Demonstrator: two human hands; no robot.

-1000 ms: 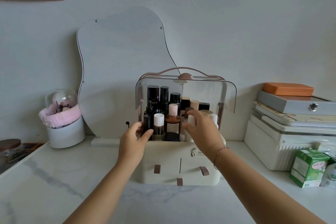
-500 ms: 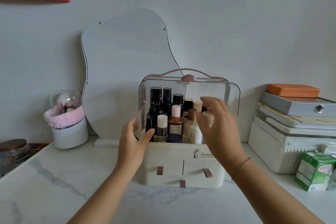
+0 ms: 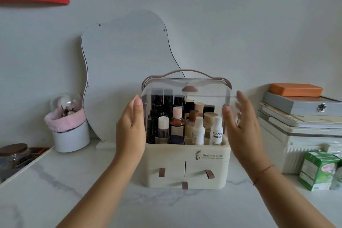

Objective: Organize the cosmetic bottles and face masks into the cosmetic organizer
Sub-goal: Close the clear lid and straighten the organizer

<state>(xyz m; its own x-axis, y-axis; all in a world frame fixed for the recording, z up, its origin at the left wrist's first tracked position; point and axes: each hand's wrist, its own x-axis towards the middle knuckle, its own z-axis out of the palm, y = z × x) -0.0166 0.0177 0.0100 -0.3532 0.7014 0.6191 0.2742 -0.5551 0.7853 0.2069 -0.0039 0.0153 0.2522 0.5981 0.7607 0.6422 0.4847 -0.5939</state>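
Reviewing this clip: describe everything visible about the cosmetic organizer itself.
The cosmetic organizer is a cream, plastic-looking box standing upright on the marble-look counter, in front of a wavy mirror. A clear cover hangs part-way down over its front, under a pink arched handle. Upright bottles fill the top compartment. Brown pull tabs mark the closed drawers; the front reads "Serious Life". The left hand and right hand flank the cover's sides.
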